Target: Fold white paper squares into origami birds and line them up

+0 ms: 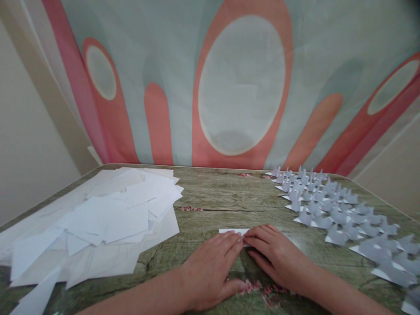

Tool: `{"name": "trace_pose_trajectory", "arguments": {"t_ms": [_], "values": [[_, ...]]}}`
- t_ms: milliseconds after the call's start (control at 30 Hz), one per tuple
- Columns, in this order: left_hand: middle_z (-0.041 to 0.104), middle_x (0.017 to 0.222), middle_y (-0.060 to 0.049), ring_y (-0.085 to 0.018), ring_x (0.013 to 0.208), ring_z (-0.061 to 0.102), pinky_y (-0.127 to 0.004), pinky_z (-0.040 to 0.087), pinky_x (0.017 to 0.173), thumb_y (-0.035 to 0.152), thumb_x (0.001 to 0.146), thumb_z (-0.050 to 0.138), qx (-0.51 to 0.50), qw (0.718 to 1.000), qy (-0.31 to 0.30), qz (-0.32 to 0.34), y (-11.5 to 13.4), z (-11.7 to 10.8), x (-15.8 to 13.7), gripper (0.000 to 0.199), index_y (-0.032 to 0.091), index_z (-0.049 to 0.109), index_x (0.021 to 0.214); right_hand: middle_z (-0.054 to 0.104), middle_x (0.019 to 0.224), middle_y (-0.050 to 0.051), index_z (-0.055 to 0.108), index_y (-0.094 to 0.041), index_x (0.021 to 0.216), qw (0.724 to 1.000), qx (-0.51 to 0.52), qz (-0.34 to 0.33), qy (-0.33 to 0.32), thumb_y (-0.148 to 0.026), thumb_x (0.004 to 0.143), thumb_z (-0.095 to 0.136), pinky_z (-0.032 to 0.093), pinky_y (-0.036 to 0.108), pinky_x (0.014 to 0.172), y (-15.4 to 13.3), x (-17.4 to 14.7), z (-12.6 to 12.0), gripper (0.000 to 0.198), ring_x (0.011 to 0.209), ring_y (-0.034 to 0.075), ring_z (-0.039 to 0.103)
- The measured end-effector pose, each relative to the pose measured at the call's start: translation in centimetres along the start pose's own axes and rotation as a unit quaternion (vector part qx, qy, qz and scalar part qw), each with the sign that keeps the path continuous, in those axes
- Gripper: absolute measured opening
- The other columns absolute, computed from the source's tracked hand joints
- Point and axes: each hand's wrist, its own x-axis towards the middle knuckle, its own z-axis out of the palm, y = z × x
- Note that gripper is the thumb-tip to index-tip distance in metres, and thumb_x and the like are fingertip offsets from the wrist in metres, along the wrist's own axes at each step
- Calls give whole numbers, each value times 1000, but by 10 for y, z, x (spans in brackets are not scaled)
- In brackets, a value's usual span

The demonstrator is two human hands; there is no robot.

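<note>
A small folded strip of white paper [226, 230] lies on the table in front of me, partly covered by my fingers. My left hand [213, 267] rests over its left part, fingers stretched out flat on it and the thumb apart on the tabletop. From the other side, my right hand [278, 253] has its bent fingers together on the paper's right part, the tips meeting those of my left hand. How the paper is folded beneath the fingers is hidden.
Loose white paper sheets [114, 218] spread in an overlapping heap on the left. Several folded paper birds [337, 214] stand in rows on the right. The wood-patterned table [213, 197] ends at a printed backdrop [180, 87].
</note>
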Motion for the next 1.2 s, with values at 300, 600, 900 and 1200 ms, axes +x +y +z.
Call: {"name": "trace_pose_trajectory", "arguments": {"t_ms": [300, 600, 900, 1200], "values": [[37, 137, -14, -26, 126, 34, -40, 25, 106, 57, 83, 39, 66, 998, 14, -11, -6, 2, 0, 62, 14, 38, 128, 59, 99, 6, 58, -21, 104, 998, -42, -24, -28, -11, 82, 46, 37, 37, 86, -5, 1, -5, 26, 93, 20, 52], [40, 135, -16, -28, 124, 37, -40, 27, 104, 59, 83, 35, 109, 994, 10, 7, -7, 0, 1, 64, 10, 42, 125, 58, 106, 11, 52, -18, 117, 991, -124, -52, -23, -12, 76, 55, 34, 44, 92, -14, -4, -2, 42, 98, 25, 51], [42, 132, -18, -29, 122, 39, -40, 27, 103, 65, 80, 33, 140, 990, 14, 26, -9, 0, 4, 71, 9, 46, 121, 61, 102, 13, 60, -12, 107, 984, -169, -59, -18, -15, 77, 57, 37, 43, 92, -15, -3, 5, 30, 94, 25, 53], [45, 130, -17, -28, 122, 39, -40, 24, 104, 65, 78, 39, 137, 990, 25, 36, -9, 0, 3, 71, 11, 47, 121, 63, 92, 14, 66, -10, 94, 981, -186, 12, -60, -8, 70, 60, 45, 39, 79, -11, -7, -6, 24, 89, 26, 56]]}}
